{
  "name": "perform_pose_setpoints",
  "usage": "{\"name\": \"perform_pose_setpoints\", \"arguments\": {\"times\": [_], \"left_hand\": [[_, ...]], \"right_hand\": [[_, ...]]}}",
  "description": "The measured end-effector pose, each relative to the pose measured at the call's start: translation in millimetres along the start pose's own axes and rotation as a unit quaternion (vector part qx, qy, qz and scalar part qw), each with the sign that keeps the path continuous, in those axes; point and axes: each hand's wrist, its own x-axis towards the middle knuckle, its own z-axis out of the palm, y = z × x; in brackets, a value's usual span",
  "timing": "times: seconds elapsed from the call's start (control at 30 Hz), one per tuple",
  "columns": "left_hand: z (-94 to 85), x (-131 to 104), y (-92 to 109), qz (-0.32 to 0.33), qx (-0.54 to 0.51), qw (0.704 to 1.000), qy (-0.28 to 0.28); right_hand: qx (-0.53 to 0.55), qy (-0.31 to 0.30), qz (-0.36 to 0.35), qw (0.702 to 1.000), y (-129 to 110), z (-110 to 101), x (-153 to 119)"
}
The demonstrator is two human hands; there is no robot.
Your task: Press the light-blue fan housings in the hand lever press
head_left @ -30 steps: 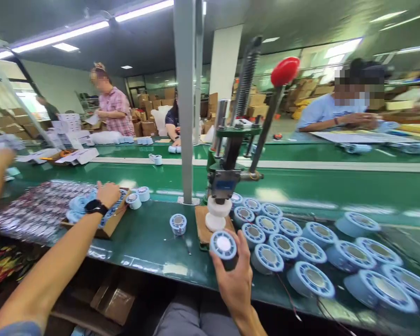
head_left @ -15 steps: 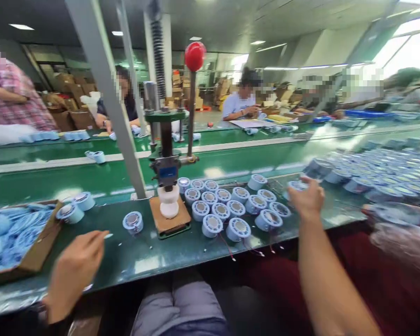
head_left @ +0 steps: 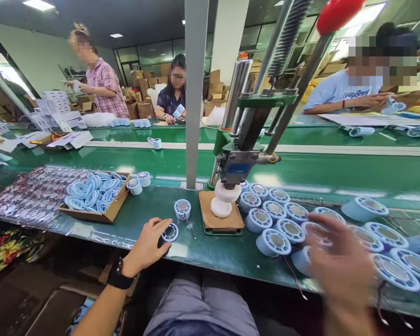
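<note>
Fingers (head_left: 162, 221) of the left hand (head_left: 149, 245) are bending around a dark-centred blue part (head_left: 170, 232), thumb and forefinger gripping its rim with only a narrow gap between them. This part is sitting low over the surface (head_left: 164, 196), near its front edge and just in front of a blue housing (head_left: 182, 209) whose metal disc is facing up. The right hand (head_left: 343, 266) is hovering or resting among the grouped housings (head_left: 273, 242); its fingers are spreading somewhat, but blur is hiding whether they are holding anything. Between the two hands, a hand press (head_left: 238, 169) is standing with one white disc above another over a brown board (head_left: 207, 207).

For a sound grip, the left fingers are best pressing lightly and evenly on the rim, leaving the centre uncovered and the part level. The neighbouring housing's wire (head_left: 191, 229) is lying close by, so lifting clear rather than dragging is probably wiser. On the right, housings are standing closely packed and a red-and-dark wire (head_left: 296, 278) is trailing toward the near edge; reaching from above, while minding the wires, is likely lowering the chance of snagging or toppling one.
</note>
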Motion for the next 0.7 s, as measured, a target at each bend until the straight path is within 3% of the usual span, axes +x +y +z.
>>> {"name": "perform_pose_setpoints", "arguments": {"times": [0.07, 0.17, 0.23, 0.27, 0.33, 0.43, 0.5, 0.6, 0.7], "left_hand": [[1.3, 1, 4, -0.003, -0.006, 1.0, 0.016], [2.9, 0, 7, -0.009, 0.005, 0.999, 0.042], [3.2, -1, 5, -0.004, -0.001, 0.999, 0.042], [3.3, -2, 3, -0.004, -0.013, 0.999, 0.043], [3.2, -2, 0, -0.032, -0.055, 0.996, 0.064], [2.3, -2, 7, -0.115, -0.148, 0.975, 0.122], [0.6, -1, 22, -0.132, -0.195, 0.963, 0.128], [-2.0, 4, 53, -0.075, -0.189, 0.975, 0.088], [-0.6, 11, 78, -0.015, -0.136, 0.989, 0.052]], "right_hand": [[0.056, -0.128, -0.081, 0.987, -38, 71, -31], [0.072, -0.243, -0.068, 0.965, -78, 167, -48], [0.068, -0.291, -0.034, 0.954, -88, 203, -47], [0.07, -0.307, -0.026, 0.949, -88, 210, -46], [0.079, -0.321, -0.03, 0.943, -83, 206, -49], [0.107, -0.313, -0.044, 0.943, -72, 173, -71], [0.125, -0.296, -0.039, 0.946, -65, 152, -90], [0.13, -0.256, -0.015, 0.958, -58, 141, -115], [0.127, -0.212, -0.01, 0.969, -54, 146, -125]]}}
